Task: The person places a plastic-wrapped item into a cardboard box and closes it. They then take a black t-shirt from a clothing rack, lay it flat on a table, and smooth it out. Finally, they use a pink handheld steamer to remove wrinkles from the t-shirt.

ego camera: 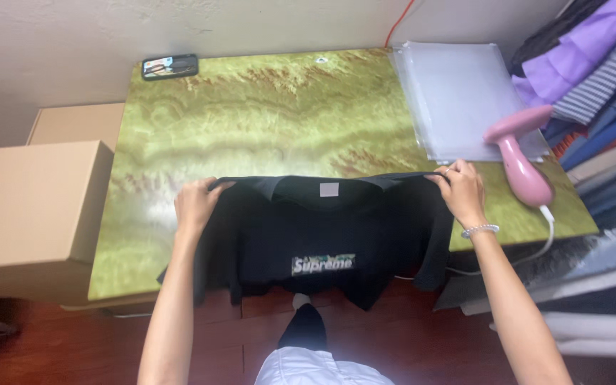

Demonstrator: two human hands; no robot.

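Two hands on one black shirt, one at each shoulder. Left hand pinches the shirt's left shoulder edge, fingers curled shut over the fabric. Right hand does the same at the right shoulder, fingers closed on the cloth, a ring and a bead bracelet showing. Both grips look firm, nothing else held.

Shirt lies at the near edge of the green table, collar side away from the person, a small pale label at the neck. Top edge is pulled taut between the hands, so its long axis runs left to right, parallel to the table's front edge. Body of the shirt drapes down over that edge toward the floor; hem and one sleeve hang below the tabletop. A printed strip shows across the chest.

Hands are about level and symmetric about the collar, neither nearer to it. Most of the tabletop lies beyond the shirt, away from the person.

Pink steamer lies on the table just beside the right hand, not touching it, cord trailing off the edge. Clear bags are stacked at the far right corner. Phone sits at the far left corner, well apart. Cardboard box stands left of the table; folded clothes are piled on the right.
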